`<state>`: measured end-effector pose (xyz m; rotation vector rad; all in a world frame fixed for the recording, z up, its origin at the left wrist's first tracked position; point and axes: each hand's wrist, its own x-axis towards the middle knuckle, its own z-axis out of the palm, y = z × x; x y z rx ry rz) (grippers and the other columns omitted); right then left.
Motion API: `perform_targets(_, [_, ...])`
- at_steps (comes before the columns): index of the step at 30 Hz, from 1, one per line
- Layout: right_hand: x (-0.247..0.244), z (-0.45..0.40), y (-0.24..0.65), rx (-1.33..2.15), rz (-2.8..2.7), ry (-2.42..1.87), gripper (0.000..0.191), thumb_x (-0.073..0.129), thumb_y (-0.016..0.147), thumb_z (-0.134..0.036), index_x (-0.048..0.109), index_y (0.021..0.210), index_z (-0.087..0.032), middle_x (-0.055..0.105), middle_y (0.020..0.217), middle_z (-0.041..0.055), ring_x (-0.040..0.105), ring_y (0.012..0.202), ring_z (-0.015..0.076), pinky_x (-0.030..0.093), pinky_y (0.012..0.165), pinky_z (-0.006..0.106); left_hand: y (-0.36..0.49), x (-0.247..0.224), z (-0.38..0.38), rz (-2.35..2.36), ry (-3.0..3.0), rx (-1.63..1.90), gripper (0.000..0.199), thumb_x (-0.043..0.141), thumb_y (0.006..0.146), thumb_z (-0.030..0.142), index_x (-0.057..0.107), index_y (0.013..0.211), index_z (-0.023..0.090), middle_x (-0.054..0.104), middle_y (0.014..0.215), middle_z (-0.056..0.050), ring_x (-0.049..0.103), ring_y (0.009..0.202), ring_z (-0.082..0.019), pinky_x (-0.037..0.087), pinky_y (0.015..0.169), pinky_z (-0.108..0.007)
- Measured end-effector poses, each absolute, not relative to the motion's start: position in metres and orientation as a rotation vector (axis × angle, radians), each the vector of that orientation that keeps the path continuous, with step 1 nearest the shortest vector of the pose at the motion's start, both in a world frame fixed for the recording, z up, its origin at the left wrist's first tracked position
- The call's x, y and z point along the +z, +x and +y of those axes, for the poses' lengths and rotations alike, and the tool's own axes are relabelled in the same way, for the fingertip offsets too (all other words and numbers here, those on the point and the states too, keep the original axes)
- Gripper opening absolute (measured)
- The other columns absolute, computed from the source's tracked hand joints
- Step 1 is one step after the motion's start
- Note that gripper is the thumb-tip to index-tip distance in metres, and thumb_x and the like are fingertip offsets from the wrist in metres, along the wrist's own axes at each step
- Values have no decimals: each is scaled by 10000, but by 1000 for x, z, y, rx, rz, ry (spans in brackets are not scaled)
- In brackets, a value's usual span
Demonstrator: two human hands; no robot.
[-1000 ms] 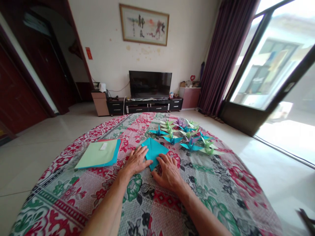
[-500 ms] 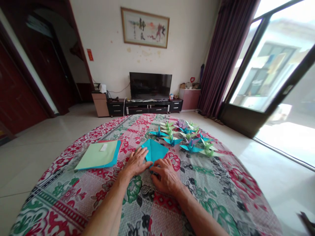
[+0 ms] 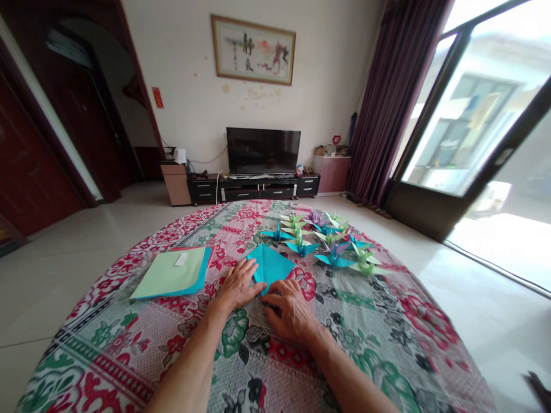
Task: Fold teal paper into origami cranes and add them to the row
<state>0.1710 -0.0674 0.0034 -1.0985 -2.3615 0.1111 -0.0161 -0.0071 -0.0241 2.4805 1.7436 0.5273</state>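
A blue sheet of origami paper (image 3: 274,264), folded along one side, lies flat on the cloth-covered table in front of me. My left hand (image 3: 238,285) rests on its left edge with fingers stretched out and thumb pointing at the lower corner. At that near corner my right hand (image 3: 287,305) has its fingers curled in, thumb and fingertips closed on the paper's tip. The fingers partly hide that corner. Beyond the sheet, to the right, stand several folded paper cranes (image 3: 334,258) in blue, green and purple.
Left of my hands lies a stack of coloured paper (image 3: 170,274), light green on top, with a small white slip (image 3: 181,259) on it. A flowered tablecloth (image 3: 142,338) covers the round table. Across the room, a television (image 3: 263,151) stands on a low black cabinet (image 3: 245,190).
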Motion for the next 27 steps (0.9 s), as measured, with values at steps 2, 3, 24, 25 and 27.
perform_targets(2, [4, -68, 171, 122, -2360, -1098, 190, 558, 775, -236, 677, 923, -252, 583, 953, 20, 489, 910, 171, 300, 879, 340, -16, -25, -6, 1746, 2484, 546, 555, 429, 832, 520, 442, 1313, 244, 383, 1419, -73, 296, 1320, -263, 260, 1052, -481])
perform_targets(3, [4, -68, 171, 131, -2361, -1097, 195, 556, 776, -234, 678, 926, -254, 584, 953, 21, 490, 909, 171, 300, 880, 341, -16, -25, -6, 1749, 2484, 550, 541, 415, 841, 514, 451, 1307, 241, 388, 1416, -70, 301, 1316, -262, 264, 1051, -481])
perform_targets(24, [-6, -54, 164, 221, -2379, -895, 164, 532, 718, -108, 644, 813, -181, 662, 930, 41, 551, 861, 159, 336, 865, 312, -15, -25, 0, 1763, 2512, 543, 415, 440, 856, 390, 520, 1242, 258, 441, 1379, -47, 360, 1272, -279, 317, 1017, -497])
perform_targets(25, [-7, -52, 163, 214, -2371, -904, 152, 524, 726, -105, 638, 798, -177, 660, 900, 45, 553, 842, 154, 343, 847, 302, -16, -25, 2, 1751, 2512, 552, 413, 455, 848, 397, 533, 1229, 259, 451, 1370, -46, 369, 1264, -276, 322, 1016, -485])
perform_targets(27, [-9, -48, 161, 196, -2363, -928, 136, 504, 758, -114, 627, 771, -171, 650, 834, 50, 553, 799, 145, 354, 804, 280, -18, -23, 6, 1714, 2519, 576, 402, 489, 828, 407, 565, 1195, 260, 477, 1344, -46, 388, 1247, -263, 328, 1019, -452])
